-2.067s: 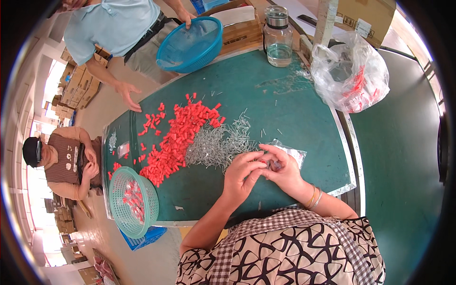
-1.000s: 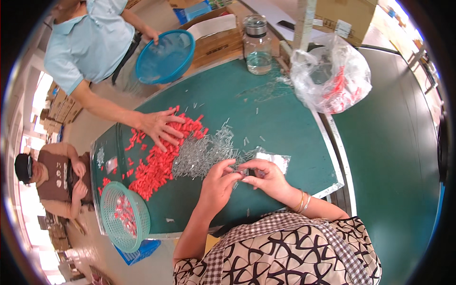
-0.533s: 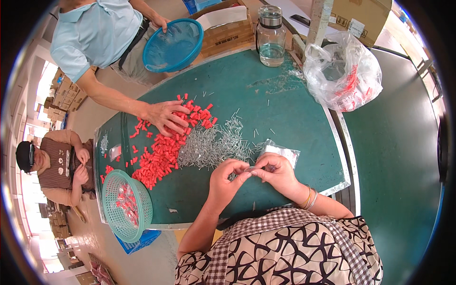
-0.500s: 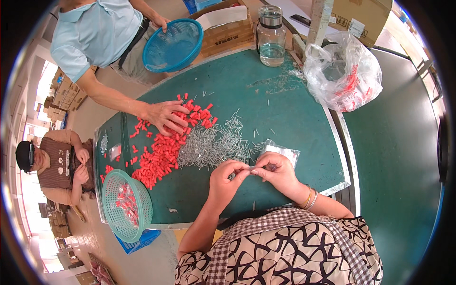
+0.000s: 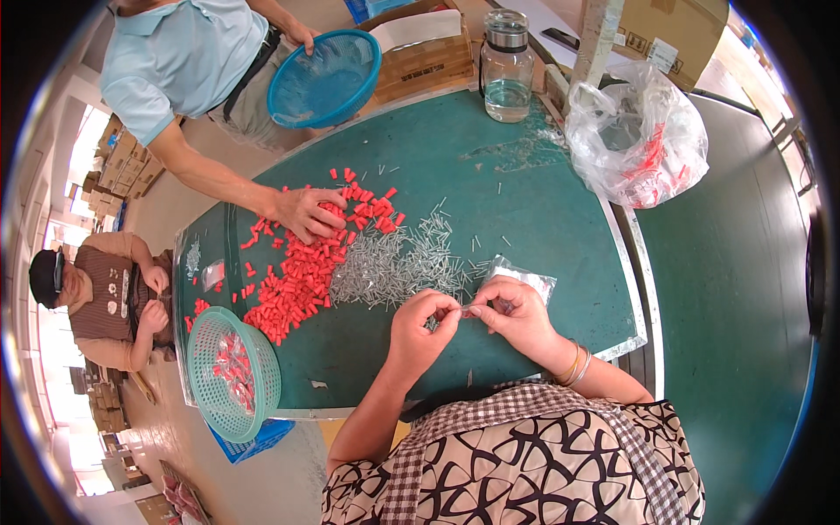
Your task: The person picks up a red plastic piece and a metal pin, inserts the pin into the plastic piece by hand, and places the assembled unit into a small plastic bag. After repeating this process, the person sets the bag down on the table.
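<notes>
Your left hand [image 5: 418, 334] and right hand [image 5: 523, 322]: fingertips now slightly farther apart, both pinching one small piece [image 5: 467, 310], leaving it exposed.

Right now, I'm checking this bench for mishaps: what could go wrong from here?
Mixing: the red pieces lie right against the grey pins, and the co-worker's hand among the red ones could push some across.

Dropping: the left hand and right hand pinch a small item, too tiny to identify, at their fingertips; it might slip and get lost among the nearby pins.
</notes>
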Demonstrator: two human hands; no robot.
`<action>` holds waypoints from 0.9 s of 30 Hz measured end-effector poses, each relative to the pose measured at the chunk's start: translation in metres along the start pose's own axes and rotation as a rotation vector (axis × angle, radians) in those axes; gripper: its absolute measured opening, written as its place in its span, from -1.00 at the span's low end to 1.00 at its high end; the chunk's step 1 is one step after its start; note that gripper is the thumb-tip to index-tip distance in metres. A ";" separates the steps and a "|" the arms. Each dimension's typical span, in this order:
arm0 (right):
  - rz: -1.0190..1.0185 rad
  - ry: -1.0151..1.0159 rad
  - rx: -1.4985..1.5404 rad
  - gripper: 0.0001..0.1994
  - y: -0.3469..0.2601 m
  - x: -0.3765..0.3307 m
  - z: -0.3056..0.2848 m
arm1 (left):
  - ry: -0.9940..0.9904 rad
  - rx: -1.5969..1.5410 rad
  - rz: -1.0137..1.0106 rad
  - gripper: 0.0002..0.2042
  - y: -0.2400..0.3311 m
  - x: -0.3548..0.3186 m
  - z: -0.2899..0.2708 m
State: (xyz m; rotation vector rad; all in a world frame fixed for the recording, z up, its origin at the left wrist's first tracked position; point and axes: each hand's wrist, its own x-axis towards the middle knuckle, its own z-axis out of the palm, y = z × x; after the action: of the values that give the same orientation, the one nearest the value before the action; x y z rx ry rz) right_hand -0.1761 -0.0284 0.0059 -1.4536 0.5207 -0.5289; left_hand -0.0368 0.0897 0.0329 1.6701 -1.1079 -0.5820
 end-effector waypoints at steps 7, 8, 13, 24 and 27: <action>0.141 -0.042 0.211 -0.95 -0.003 -0.002 0.000 | -0.019 -0.041 0.007 -0.92 -0.008 0.000 -0.001; 0.134 -0.042 0.195 -0.95 -0.001 -0.002 -0.001 | -0.026 -0.050 -0.009 -0.92 -0.008 0.000 -0.001; -0.050 -0.078 -0.059 -0.95 -0.010 0.001 -0.002 | -0.044 -0.040 -0.018 -0.93 -0.003 0.000 0.000; 0.040 -0.090 0.039 -0.96 -0.001 -0.003 -0.013 | -0.056 -0.113 -0.097 -0.97 -0.015 -0.003 -0.003; 0.051 -0.092 0.063 -0.95 0.001 -0.002 -0.011 | -0.058 -0.146 -0.147 -0.97 -0.014 -0.003 -0.006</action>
State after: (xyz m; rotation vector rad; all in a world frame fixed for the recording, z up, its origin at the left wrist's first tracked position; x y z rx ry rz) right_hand -0.1845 -0.0351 0.0048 -1.3941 0.4630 -0.4317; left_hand -0.0278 0.0960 0.0221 1.6242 -0.9650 -0.7917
